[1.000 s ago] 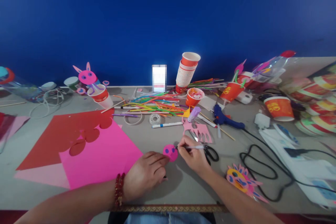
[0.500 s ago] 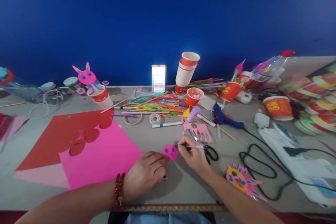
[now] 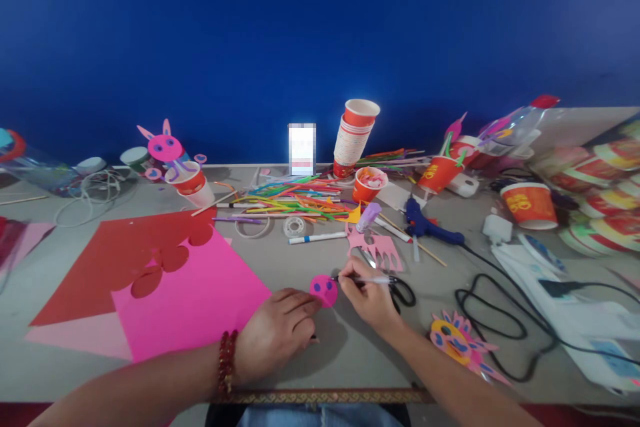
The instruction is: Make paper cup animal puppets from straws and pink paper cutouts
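Observation:
A small round pink paper disc [image 3: 324, 293] with two purple-blue oval eyes lies flat on the grey table. The fingertips of my left hand [image 3: 280, 328] press its left edge down, fingers close together. A small dark spot shows by the left thumb, too little to make out. Pinched in my right hand [image 3: 367, 290] is a pen [image 3: 373, 279] with a clear barrel, its dark tip at the disc's upper right edge. Scissors with black handles [image 3: 403, 293] lie partly hidden behind that hand.
Pink sheet [image 3: 195, 293] and red sheet [image 3: 85, 267] are at left. Several coloured pipe cleaners [image 3: 280, 203], a marker [image 3: 317, 238], a tape roll [image 3: 294, 227], a glue stick [image 3: 369, 217] and stacked paper cups [image 3: 356, 137] stand beyond. A blue glue gun [image 3: 435, 230] and black cord [image 3: 493, 310] lie right.

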